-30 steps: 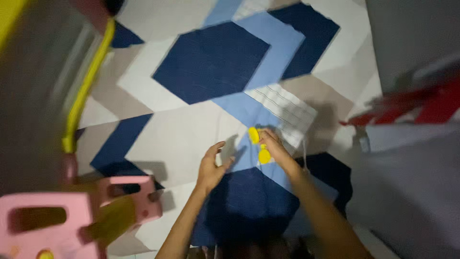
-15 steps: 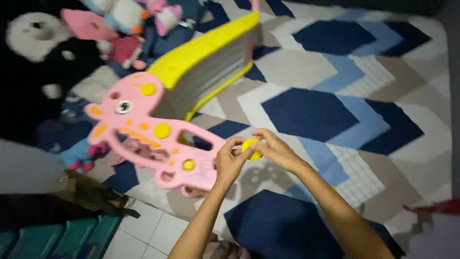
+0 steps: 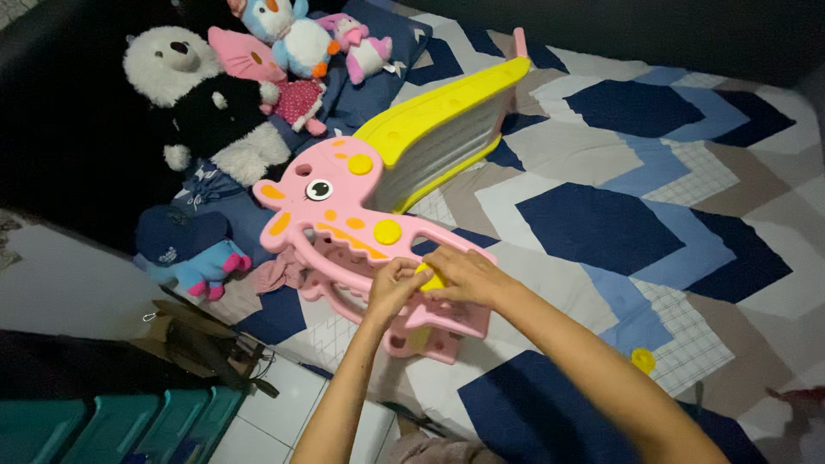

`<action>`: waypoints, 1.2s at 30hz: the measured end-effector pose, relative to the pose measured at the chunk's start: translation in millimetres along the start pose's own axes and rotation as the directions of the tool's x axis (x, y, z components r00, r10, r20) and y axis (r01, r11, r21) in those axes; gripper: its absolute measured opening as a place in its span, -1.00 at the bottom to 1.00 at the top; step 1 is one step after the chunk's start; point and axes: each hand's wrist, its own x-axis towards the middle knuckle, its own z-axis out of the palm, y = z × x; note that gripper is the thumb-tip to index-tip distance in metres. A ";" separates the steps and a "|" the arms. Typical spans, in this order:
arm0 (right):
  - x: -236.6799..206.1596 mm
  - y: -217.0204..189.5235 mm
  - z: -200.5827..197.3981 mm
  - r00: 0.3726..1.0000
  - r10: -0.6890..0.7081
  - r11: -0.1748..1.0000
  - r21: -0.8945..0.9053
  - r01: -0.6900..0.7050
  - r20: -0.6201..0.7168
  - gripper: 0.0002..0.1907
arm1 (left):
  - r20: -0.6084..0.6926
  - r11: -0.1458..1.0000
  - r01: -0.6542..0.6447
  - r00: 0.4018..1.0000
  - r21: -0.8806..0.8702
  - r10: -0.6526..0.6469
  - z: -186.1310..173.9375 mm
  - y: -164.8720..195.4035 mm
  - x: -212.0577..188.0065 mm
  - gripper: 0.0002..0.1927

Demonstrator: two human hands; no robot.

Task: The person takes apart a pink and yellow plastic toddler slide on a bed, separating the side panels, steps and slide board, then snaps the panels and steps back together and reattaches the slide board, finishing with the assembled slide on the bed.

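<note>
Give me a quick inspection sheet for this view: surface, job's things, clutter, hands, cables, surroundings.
Surface: patterned mat, navy, blue, grey and white zigzags.
Job's things: pink giraffe-shaped panel lying flat, joined to yellow slide; small yellow piece between both hands.
Clutter: loose yellow cap on the mat.
Hands: left hand and right hand together on the yellow piece at the panel's lower edge.
Cables: nothing seen.
Surroundings: plush toys piled at the upper left; teal bins on the tiled floor.
</note>
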 end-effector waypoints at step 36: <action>7.8 -9.6 85.3 0.791 0.605 0.709 -0.513 -0.484 0.090 -0.23 | 0.333 0.386 -0.515 0.830 0.766 0.447 -37.8 -17.0 -21.5 0.02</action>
